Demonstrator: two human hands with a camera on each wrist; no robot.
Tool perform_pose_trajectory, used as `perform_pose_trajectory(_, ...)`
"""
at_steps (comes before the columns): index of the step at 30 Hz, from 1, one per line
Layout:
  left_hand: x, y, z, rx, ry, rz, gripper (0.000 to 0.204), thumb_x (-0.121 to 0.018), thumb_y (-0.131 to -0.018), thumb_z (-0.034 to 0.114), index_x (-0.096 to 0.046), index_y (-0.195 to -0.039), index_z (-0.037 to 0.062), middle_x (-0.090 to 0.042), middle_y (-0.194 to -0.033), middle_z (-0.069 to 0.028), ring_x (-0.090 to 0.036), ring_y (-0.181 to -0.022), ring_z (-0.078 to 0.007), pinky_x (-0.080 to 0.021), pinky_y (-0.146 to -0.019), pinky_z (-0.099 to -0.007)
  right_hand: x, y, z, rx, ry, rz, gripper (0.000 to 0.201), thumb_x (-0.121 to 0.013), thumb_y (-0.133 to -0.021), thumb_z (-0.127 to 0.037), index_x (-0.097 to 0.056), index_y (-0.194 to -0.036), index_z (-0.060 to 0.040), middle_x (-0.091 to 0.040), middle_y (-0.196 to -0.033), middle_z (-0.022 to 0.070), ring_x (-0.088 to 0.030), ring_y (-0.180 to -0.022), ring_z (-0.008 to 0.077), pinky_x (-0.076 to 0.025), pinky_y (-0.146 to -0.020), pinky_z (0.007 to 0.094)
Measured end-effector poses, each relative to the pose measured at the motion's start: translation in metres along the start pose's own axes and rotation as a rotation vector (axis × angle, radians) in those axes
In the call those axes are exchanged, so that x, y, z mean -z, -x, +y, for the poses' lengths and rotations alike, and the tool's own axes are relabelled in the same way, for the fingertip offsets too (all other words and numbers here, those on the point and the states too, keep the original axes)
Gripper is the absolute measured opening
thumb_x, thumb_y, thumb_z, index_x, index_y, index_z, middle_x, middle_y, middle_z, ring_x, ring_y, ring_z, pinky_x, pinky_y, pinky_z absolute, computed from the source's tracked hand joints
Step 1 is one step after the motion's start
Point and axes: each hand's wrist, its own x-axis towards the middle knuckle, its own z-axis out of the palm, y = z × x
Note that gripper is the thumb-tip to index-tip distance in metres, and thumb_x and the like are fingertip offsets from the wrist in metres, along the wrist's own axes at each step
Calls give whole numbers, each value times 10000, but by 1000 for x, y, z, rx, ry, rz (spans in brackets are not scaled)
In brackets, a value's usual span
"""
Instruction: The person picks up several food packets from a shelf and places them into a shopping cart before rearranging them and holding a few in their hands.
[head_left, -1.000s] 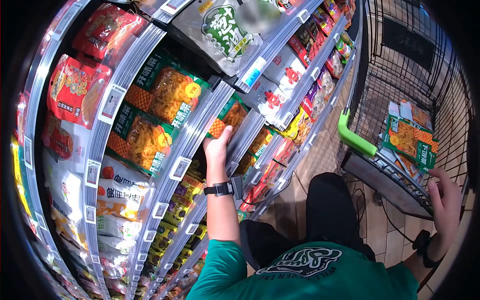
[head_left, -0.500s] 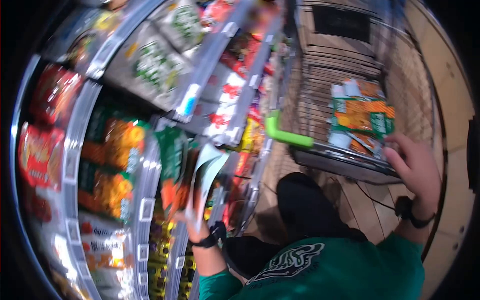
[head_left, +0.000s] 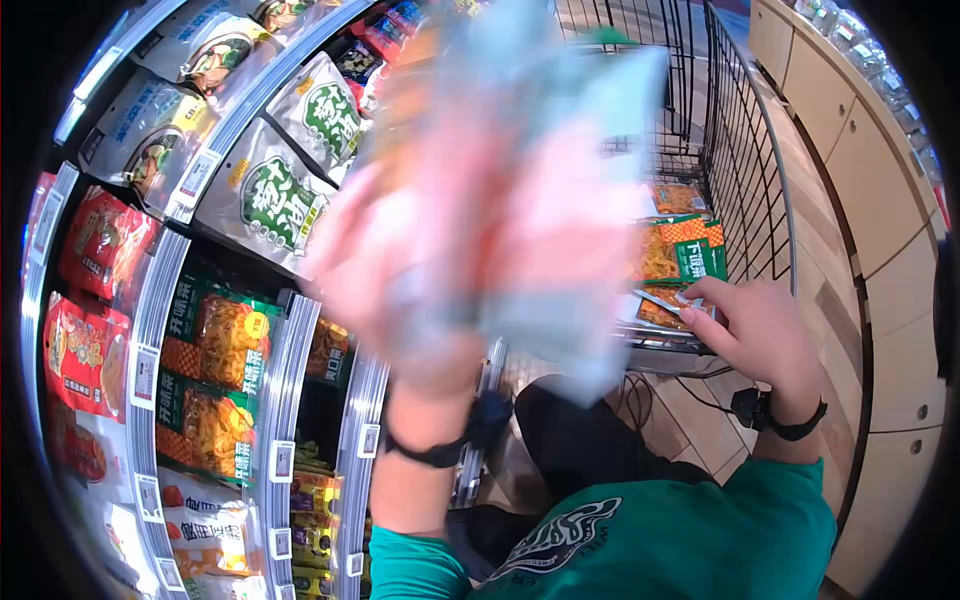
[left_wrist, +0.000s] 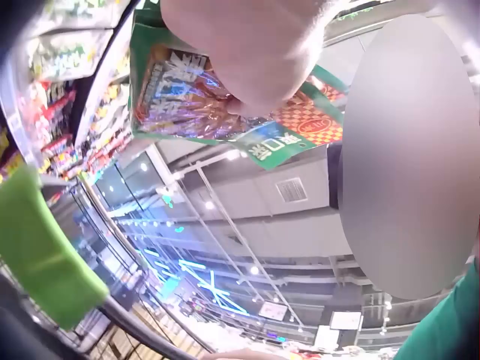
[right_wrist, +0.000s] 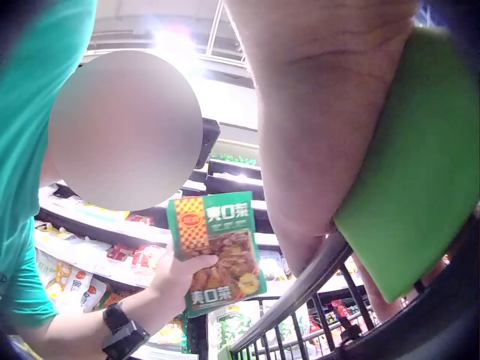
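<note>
My left hand [head_left: 365,250] is raised in front of the head camera, blurred by motion, and holds a pouch of pickled vegetables [head_left: 590,150]. Its pale back faces the head view. From the right wrist view, the green front of the pouch [right_wrist: 223,255] shows, with the left thumb across its picture. My right hand [head_left: 745,325] lies over the rear bar of the shopping cart [head_left: 765,170], its fingers bent over the far side. Beside its wrist is the green corner of the handle [right_wrist: 420,180]. Several similar pouches [head_left: 670,250] lie in the cart, just beyond the right fingers.
Shelves of packaged food run along the left, with green pouches [head_left: 215,430], red bags [head_left: 85,350] and grey-white bags [head_left: 270,195]. Wooden cabinets [head_left: 800,60] line the right side beyond the cart. A cable [head_left: 690,400] hangs below the cart's rear.
My left hand has drawn a pouch off the shelf and lifted it up and right towards the cart. The view has shifted right; my right hand stays at the cart's rear.
</note>
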Motion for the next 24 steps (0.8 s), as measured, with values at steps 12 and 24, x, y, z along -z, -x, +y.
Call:
perform_pose_trajectory(12, 80, 82, 1, 128, -357, -395, 99, -634, -850, 89, -628, -920, 20, -660, -866, -110, -633, -782, -244, -494, -740, -336, 1, 4, 4, -34, -60, 4, 254, -613, -844, -327, -667, -892, -83, -597, -605, 126, -611, -591, 307, -447, -558, 404)
perform_pose_trajectory(24, 303, 94, -36, 848, -919, 363, 523, -741, -823, 199, -557, -1266, -10, -589, -1224, -105, -563, -1050, -210, -467, -886, -338, -17, -12, -10, 109, -158, -52, 283, -533, -961, -283, -658, -1039, -41, -598, -609, 90, -596, -547, 201, -438, -508, 311)
